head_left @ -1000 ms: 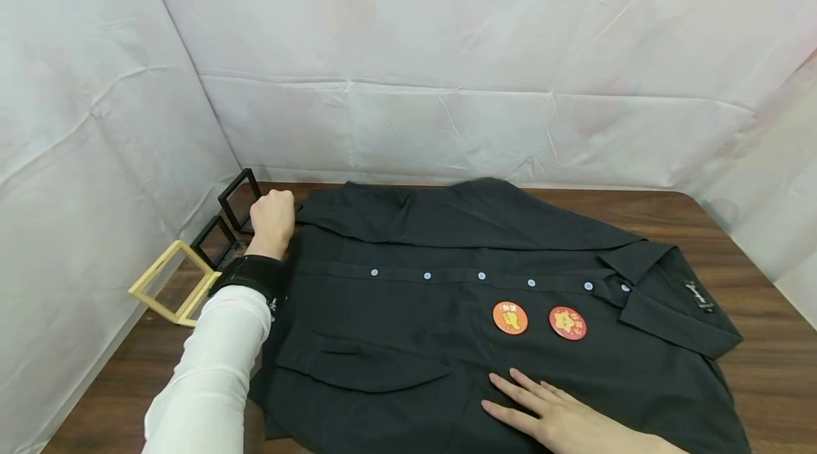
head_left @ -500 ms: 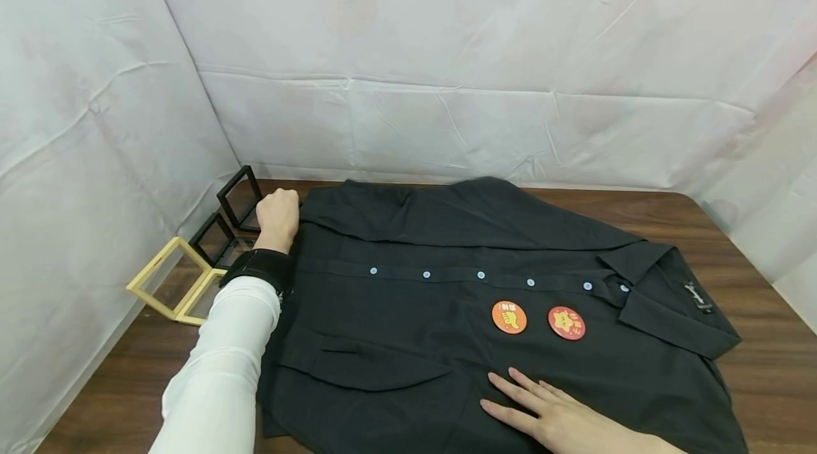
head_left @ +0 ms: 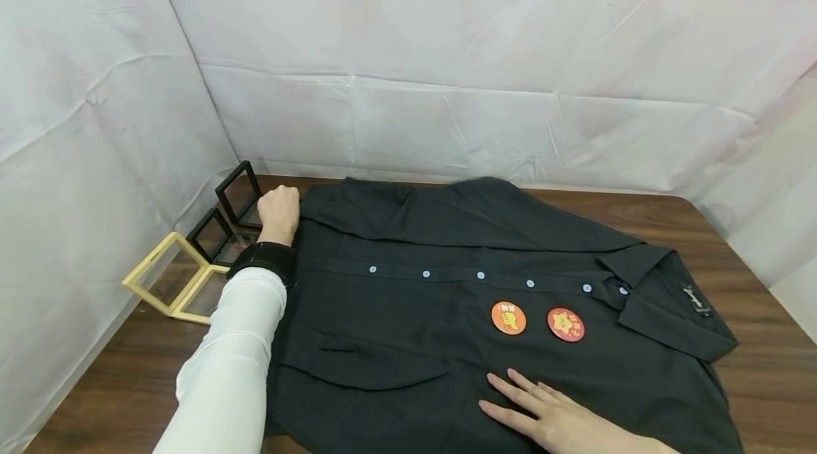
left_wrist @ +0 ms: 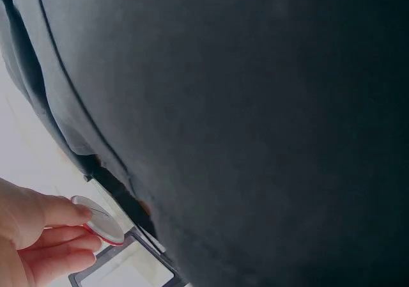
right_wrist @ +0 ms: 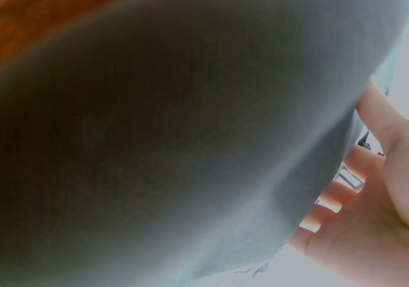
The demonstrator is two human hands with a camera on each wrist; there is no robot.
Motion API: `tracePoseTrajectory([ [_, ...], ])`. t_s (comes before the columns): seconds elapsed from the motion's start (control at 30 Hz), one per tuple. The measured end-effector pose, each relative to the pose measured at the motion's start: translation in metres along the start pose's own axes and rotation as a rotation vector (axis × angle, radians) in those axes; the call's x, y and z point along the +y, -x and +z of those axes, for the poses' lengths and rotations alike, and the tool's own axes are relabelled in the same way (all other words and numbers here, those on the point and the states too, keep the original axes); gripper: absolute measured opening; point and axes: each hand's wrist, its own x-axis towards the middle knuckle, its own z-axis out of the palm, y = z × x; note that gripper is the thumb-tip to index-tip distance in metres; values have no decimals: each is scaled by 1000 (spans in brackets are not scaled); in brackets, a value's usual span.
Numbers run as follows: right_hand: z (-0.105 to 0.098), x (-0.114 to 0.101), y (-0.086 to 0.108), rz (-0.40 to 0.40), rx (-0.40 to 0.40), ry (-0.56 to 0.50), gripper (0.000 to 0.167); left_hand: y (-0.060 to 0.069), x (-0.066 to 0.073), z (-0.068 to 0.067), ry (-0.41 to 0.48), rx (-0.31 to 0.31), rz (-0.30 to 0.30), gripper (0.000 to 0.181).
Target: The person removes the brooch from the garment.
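A black collared shirt (head_left: 396, 298) lies buttoned across the table, its collar toward the right. Two round button badges sit on it: an orange badge (head_left: 508, 318) and a red badge (head_left: 565, 325). Between thumb and fingers, my left hand (head_left: 279, 211) pinches another button badge (left_wrist: 99, 222), which shows a silvery back and red rim in the left wrist view. That hand is at the shirt's hem, beside the open black cases; the head view hides its fingertips and the badge. With fingers spread, my right hand (head_left: 542, 411) rests on the shirt below the two badges.
At the left stand a black open case (head_left: 237, 191), a second black open case (head_left: 210, 233) and a yellow open case (head_left: 172, 291) with clear panels. White cloth walls (head_left: 408, 71) enclose the wooden table (head_left: 102, 383) at the back and sides.
My left hand has moved a little to the right, away from the cases toward the shirt's hem. The right hand has stayed in place on the shirt.
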Motion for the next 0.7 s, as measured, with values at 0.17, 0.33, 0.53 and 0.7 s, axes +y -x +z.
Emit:
tracePoseTrajectory([
  [0.17, 1, 0, 2, -3, 4, 27, 64, -1, -1, 4, -17, -17, 11, 15],
  [0.33, 0, 0, 2, -8, 11, 38, 64, -1, -3, 5, -46, -32, 18, 12],
  [0.53, -1, 0, 3, 3, -3, 2, 65, -1, -3, 7, -40, -62, 6, 12],
  [0.7, -1, 0, 3, -3, 4, 23, 64, -1, -3, 7, -42, -80, -12, 14],
])
